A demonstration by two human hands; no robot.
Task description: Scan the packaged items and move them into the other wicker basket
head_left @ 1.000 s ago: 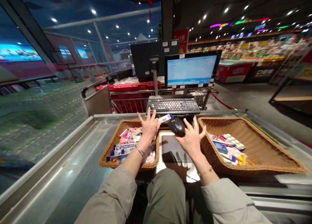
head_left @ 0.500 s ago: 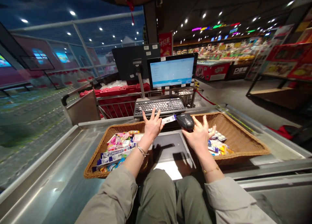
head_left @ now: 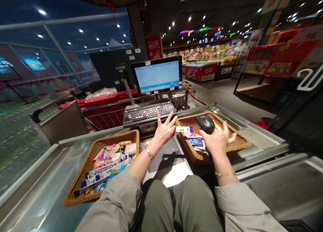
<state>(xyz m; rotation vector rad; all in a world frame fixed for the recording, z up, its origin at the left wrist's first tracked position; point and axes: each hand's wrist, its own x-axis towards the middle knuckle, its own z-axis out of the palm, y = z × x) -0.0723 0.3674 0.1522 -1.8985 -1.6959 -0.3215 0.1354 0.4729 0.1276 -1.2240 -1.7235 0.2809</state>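
My left hand (head_left: 164, 132) pinches one end of a slim white-and-blue box (head_left: 184, 129) with a barcode on it. The box points right, over the near-left part of the right wicker basket (head_left: 241, 135). My right hand (head_left: 217, 139) grips a black handheld barcode scanner (head_left: 205, 123), its head just beyond the box. Beneath the hands, several small packets (head_left: 195, 142) lie in the right basket. The left wicker basket (head_left: 87, 155) holds colourful packages and long white-and-blue boxes (head_left: 101, 176) like the held one.
A black keyboard (head_left: 148, 112) and a lit monitor (head_left: 158, 76) stand beyond my hands, with a second screen's dark back (head_left: 108, 68) at left. A metal counter (head_left: 45, 188) runs under the baskets. Behind are a cart with red contents (head_left: 108, 99) and store shelves.
Both hands have moved right relative to the keyboard, bringing the box and scanner from the gap between baskets to over the right basket. The view has turned rightward.
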